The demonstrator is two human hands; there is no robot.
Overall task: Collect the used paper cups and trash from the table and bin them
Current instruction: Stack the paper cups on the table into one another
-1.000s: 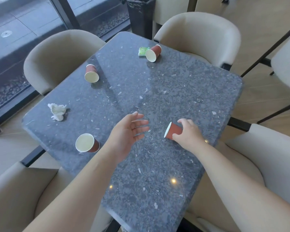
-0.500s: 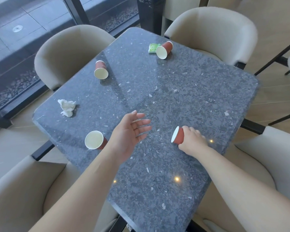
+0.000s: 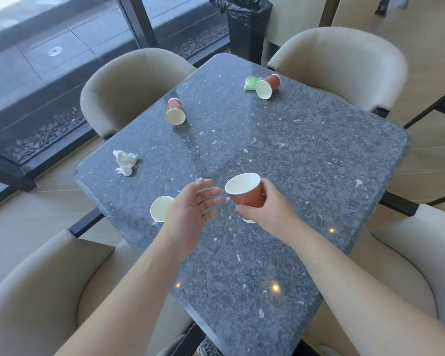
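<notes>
My right hand grips a red paper cup, held above the dark stone table with its mouth tilted up and to the left. My left hand hovers just left of it, fingers straight, palm turned toward the cup. Beside that hand's wrist a second red cup lies on its side near the table's left edge. Two other red cups lie tipped over farther away, one at the far left, one at the far end next to a green wrapper. A crumpled white tissue lies by the left edge.
A black lined bin stands beyond the table's far end. Beige armchairs ring the table: far left, far right, near left and near right. A window wall runs along the left.
My right hand has lifted the red cup off the table and brought it left toward my left hand, mouth turned upward. The left hand stays held out flat.
</notes>
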